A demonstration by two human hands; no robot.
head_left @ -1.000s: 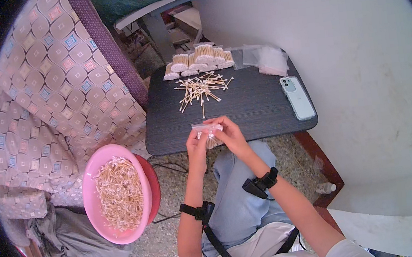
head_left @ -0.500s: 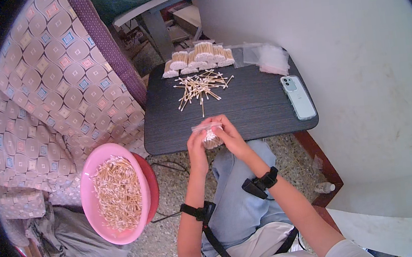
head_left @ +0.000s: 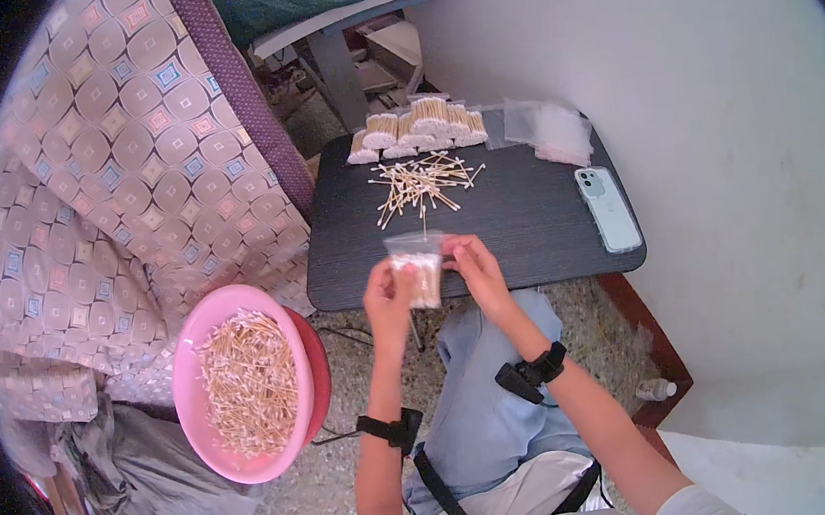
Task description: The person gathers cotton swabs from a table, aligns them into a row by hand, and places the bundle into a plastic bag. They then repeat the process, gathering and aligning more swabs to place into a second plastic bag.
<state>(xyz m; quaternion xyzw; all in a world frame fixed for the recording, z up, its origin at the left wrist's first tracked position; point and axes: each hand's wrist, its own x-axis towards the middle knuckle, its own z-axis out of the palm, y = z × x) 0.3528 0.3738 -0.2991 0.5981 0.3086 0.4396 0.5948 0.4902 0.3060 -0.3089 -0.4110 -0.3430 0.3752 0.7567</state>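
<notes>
- The bag of swabs is upright over the table's near edge, its clear top uppermost, which likely keeps the swabs in.
- The left hand pinches its left side, thumb across the front, seemingly for support.
- The right hand has bent fingers at the upper right edge; whether they grip, I cannot tell.
- Both forearms angle inward from the near side.
- Farther, loose swabs lie on the table, probably within easy reach.
</notes>
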